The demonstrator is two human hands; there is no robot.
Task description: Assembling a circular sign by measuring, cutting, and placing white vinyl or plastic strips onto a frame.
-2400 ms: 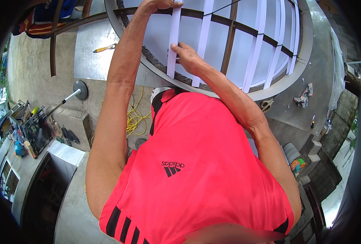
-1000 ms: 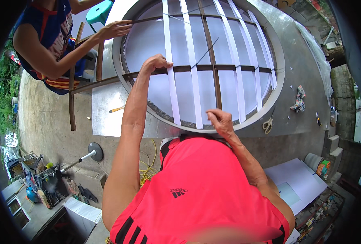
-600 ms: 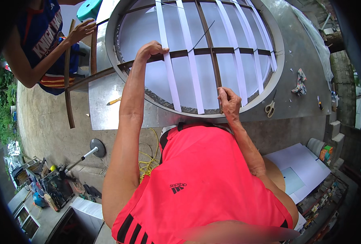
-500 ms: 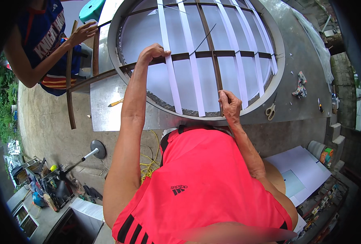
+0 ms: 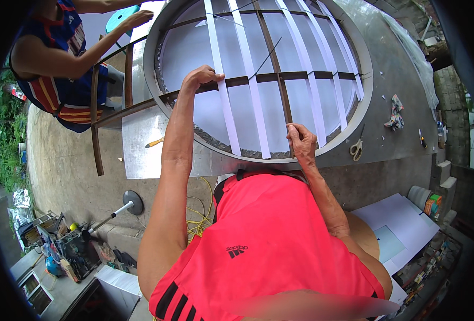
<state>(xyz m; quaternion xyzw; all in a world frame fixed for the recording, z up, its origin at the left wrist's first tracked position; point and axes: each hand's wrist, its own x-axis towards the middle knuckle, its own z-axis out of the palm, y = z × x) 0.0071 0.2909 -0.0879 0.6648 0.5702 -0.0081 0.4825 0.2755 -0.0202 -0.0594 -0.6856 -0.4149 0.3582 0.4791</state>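
Observation:
A large round metal ring [image 5: 366,101] lies on the table, with a grid of dark bars and pale strips across it. My left hand [image 5: 200,78] is closed over the dark crossbar [image 5: 238,81] on the ring's left side, fingertips against the leftmost pale strip [image 5: 228,115]. Toward the ring's near edge, my right hand [image 5: 302,143] pinches the lower end of the dark lengthwise bar [image 5: 283,95]. A thin dark tie [image 5: 269,55] sticks up near the middle of the grid. What lies under my curled fingers is hidden.
Scissors [image 5: 357,149], a crumpled cloth [image 5: 395,113] and a yellow-handled brush [image 5: 154,143] rest on the metal table [image 5: 386,147]. Dark bars [image 5: 97,144] jut past the table's left side, near a co-worker [image 5: 60,59]. Below lie a yellow cord [image 5: 197,227] and a white board [image 5: 408,219].
The co-worker has leaned in, lifting a hand off the dark bar and reaching right; a second arm now shows at the top. My hands keep their holds while the view shifts slightly.

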